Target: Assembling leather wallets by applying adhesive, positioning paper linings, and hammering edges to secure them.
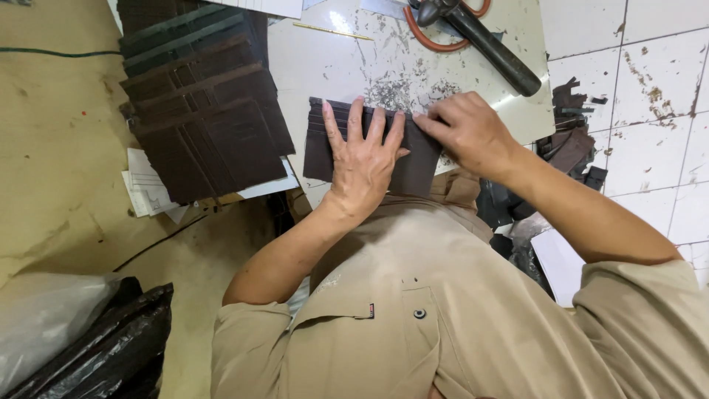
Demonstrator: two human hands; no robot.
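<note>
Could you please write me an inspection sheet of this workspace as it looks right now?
Surface: pale worktop, scuffed, with dark flecks near its middle.
Job's things: dark brown leather piece with stepped card slots, lying flat at the worktop's near edge.
Clutter: stack of similar dark leather pieces fanned out to the left; papers under the stack; black-handled tool at the top; thin yellow stick; leather scraps on the tiled floor.
Grippers: left hand pressed flat on the piece, fingers spread; right hand with fingertips at its upper right edge.
Cables: orange loop by the tool; whether it is a cable cannot be told.
Surroundings: white floor tiles, stained; black plastic bag lower left.
</note>
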